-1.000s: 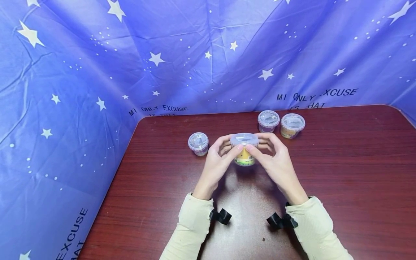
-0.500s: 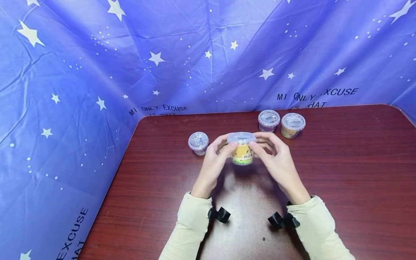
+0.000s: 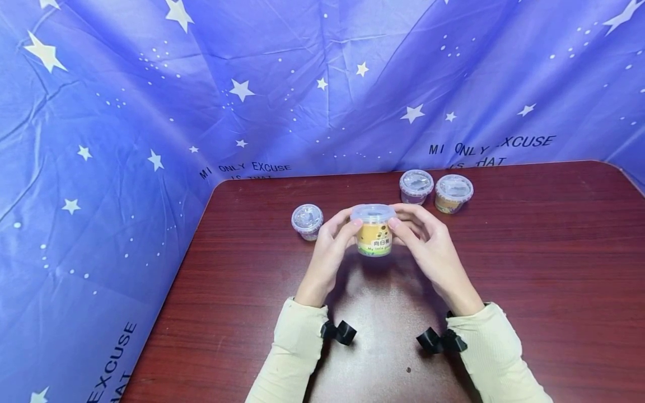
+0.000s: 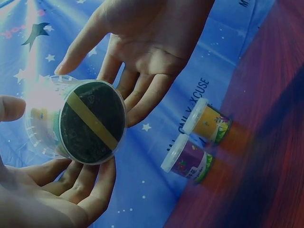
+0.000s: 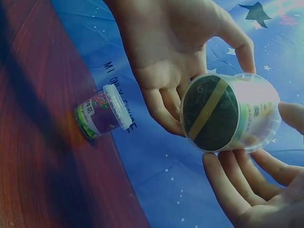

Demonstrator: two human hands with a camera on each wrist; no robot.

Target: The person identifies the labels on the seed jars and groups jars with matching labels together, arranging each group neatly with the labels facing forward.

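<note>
Head view: left hand [image 3: 330, 246] and right hand [image 3: 428, 246] pinch the lidded cup [image 3: 373, 230] above the table [image 3: 554, 268] (bare wood nearest the person). Since earlier, its label has turned into view.

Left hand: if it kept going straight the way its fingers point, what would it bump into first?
The left hand already holds the yellow cup, so it meets that first. Beyond, probably the right hand; depth is unclear.
</note>
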